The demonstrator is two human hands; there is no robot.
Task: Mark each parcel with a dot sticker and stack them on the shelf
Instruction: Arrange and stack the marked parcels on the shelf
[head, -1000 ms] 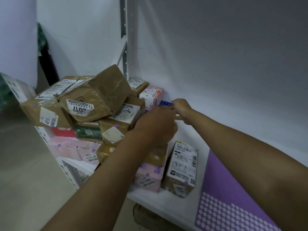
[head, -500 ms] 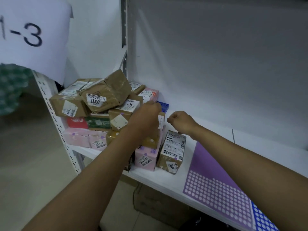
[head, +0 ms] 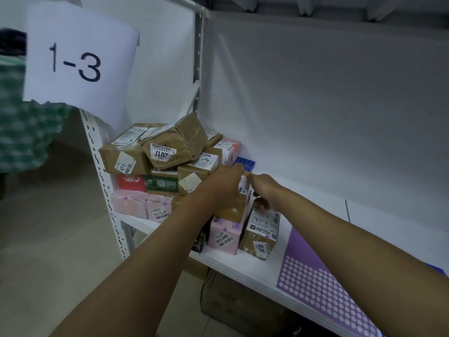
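Note:
A pile of brown and pink parcels (head: 170,152) fills the left end of the white shelf (head: 245,267). My left hand (head: 218,188) grips a small brown parcel (head: 234,211) on the pile's right side, above a pink parcel (head: 224,235). My right hand (head: 264,190) curls round that small parcel's right end, thumb at its white label, just over an upright brown parcel marked 3018 (head: 261,233). A purple dot sticker sheet (head: 315,288) lies flat on the shelf to the right. Several parcels carry small purple dots.
A blue sticker sheet (head: 246,162) lies behind the pile against the back wall. A paper sign reading 1-3 (head: 75,62) hangs on the shelf post. Cardboard boxes (head: 230,302) sit under the shelf. Someone in green checked clothing (head: 21,127) stands at the far left.
The view has pulled back from the shelf. My right hand first drew back from the rear of the pile and has now moved left to the small parcel under my left hand.

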